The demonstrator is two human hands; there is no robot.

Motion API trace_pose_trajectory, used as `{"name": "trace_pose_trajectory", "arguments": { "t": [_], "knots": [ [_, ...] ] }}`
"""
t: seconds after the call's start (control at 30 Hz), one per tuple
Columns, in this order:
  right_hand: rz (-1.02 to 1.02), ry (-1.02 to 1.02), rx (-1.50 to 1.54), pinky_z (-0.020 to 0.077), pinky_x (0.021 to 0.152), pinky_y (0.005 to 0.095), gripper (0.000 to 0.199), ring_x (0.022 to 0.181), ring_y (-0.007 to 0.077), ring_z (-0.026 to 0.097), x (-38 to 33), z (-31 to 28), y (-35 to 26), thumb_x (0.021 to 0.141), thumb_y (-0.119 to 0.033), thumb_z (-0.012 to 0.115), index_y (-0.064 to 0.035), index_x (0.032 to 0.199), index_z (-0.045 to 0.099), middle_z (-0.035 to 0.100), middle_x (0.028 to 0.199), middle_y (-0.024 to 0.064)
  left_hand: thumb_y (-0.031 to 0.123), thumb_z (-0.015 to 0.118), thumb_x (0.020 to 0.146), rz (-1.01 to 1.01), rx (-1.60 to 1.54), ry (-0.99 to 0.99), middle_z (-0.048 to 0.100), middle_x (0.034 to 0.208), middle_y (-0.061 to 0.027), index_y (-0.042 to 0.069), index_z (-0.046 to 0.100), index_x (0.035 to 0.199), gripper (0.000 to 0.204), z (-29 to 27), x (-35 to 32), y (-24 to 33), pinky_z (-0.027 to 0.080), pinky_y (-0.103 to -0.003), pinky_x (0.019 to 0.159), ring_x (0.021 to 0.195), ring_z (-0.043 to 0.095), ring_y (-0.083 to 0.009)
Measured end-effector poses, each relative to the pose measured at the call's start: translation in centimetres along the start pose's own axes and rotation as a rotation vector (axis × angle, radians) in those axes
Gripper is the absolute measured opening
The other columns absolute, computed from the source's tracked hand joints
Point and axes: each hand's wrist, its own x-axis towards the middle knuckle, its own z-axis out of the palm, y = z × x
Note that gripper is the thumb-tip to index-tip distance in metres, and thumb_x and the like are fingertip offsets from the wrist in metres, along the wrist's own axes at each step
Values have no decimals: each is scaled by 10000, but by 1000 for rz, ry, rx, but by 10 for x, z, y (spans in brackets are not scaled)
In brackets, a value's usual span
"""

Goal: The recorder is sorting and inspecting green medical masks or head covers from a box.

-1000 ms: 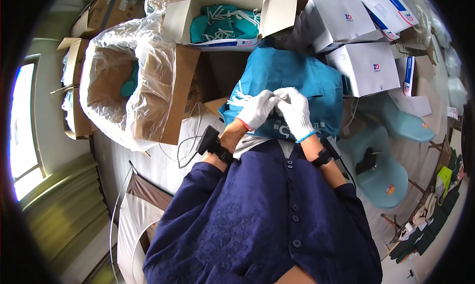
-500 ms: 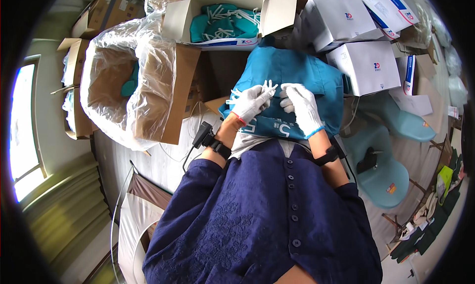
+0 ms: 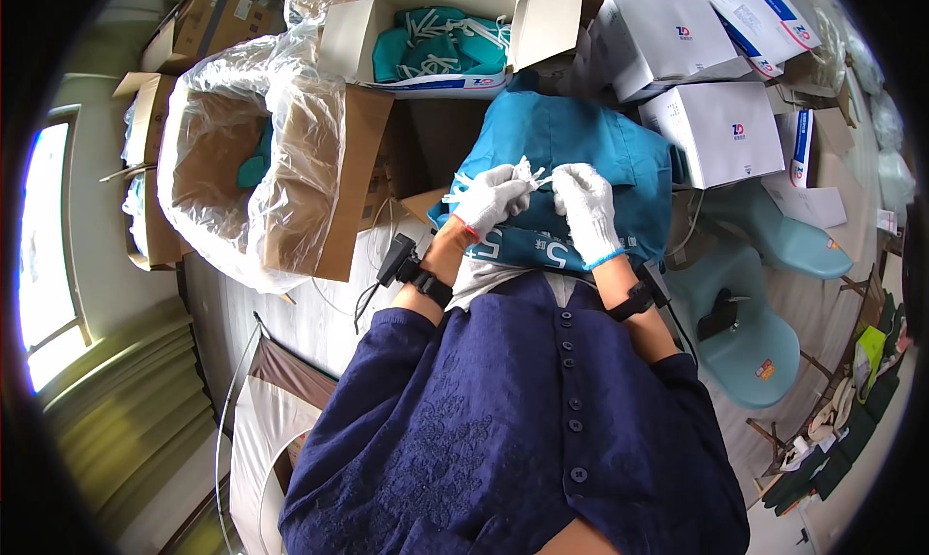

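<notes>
Head view showed your left hand [image 3: 491, 199] and right hand [image 3: 584, 203], both in white gloves, with fingers pinched shut on the white ties [image 3: 529, 173] of a teal garment [image 3: 581, 149] lying just ahead of you. Behind it sat an open white box [image 3: 426, 32] of teal items, with a plastic-lined cardboard box [image 3: 242, 158] to your left.

Far left of our fingers, daylight pours through a window [image 3: 44, 255] above yellow-green curtains [image 3: 106, 429]. Left of the fingers stands a plastic-lined cardboard box [image 3: 242, 158] on the pale wooden floor [image 3: 319, 303]. Right of them, white cartons [image 3: 721, 129] are stacked above a teal plastic chair [image 3: 764, 332].
</notes>
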Motion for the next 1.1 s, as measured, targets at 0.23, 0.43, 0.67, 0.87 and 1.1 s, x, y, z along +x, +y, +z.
{"name": "trace_pose_trajectory", "arguments": {
  "t": [0.23,0.43,0.67,0.87,1.1],
  "knots": [
    [-84,0,-32,394,529,213,148,582,56,489,-3,2,-4,917,-161,608,-17,949,619,568,701,-1,268,635,899,-23,40,59,529,676,47,76,610,808,214,6,-1,7,334,-199,519,574,428,-32],
    [36,-187,74,408,505,237,248,562,72,503,3,-5,0,935,-273,581,-32,884,609,582,690,13,238,619,907,70,87,31,516,684,58,50,635,868,192,4,-4,0,337,-201,531,598,432,-29],
    [-75,-369,-310,406,510,262,336,556,93,505,9,0,1,980,-337,514,-51,828,606,557,633,5,228,566,930,139,94,56,508,645,50,64,611,877,178,10,2,-3,294,-199,462,524,409,-39],
    [143,-269,284,368,469,213,267,522,69,481,-9,21,-3,980,-280,535,-74,819,594,557,661,-14,146,579,891,68,-135,246,599,653,-49,10,605,855,144,25,3,-6,431,-260,490,543,567,-129],
    [250,-297,672,447,560,266,263,572,152,531,-12,18,-13,973,-222,512,-38,790,556,576,709,67,-23,589,746,54,-615,368,505,656,-52,56,538,993,265,35,-4,33,424,-328,387,479,532,-197]
  ]
}}
